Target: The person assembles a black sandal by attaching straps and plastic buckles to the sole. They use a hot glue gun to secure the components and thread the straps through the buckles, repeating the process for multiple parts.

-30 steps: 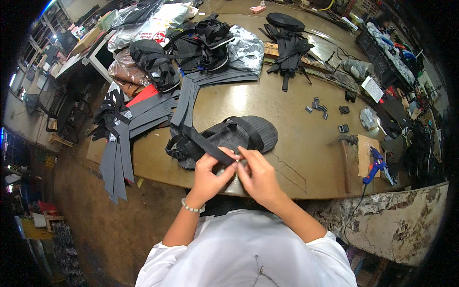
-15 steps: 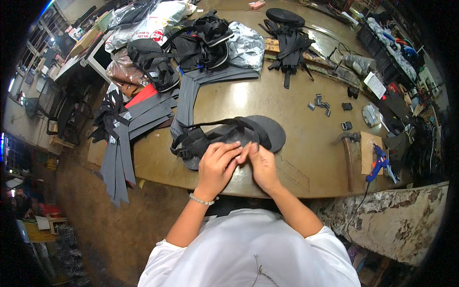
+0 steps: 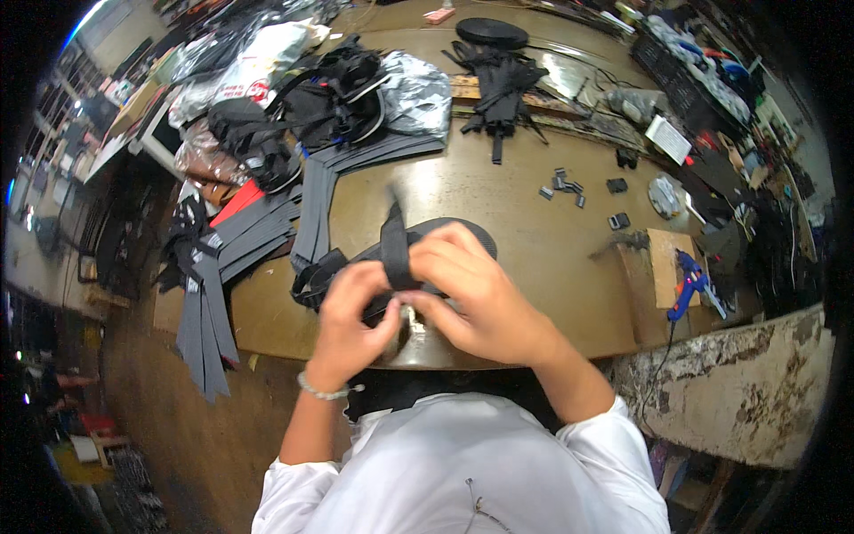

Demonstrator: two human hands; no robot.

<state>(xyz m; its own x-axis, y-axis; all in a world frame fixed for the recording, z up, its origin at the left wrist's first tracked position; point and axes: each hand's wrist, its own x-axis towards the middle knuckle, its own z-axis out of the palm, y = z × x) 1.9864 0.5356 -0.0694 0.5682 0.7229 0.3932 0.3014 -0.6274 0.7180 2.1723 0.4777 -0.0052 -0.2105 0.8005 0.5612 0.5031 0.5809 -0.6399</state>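
A black strap sandal lies near the table's front edge, its ribbed sole showing behind my right hand. One loose black strap stands up from it, its tip blurred. My right hand is closed round that strap, fingers over it and thumb beneath. Beside it, my left hand is curled at the sandal's strapped end, thumb and fingers bent toward each other and close to the right thumb. A black buckled strap part sticks out left of the left hand. My fingers hide the sandal's middle.
Grey strips overhang the table's left edge. More sandals and a silvery plastic bag are piled behind. Black straps lie at the back, small buckles to the right. A blue glue gun rests right, its cord hanging down.
My hands have moved apart slightly and the right has turned, its back now upward. The strap that arched over the sandal now stands upright in it. The head view has shifted right.
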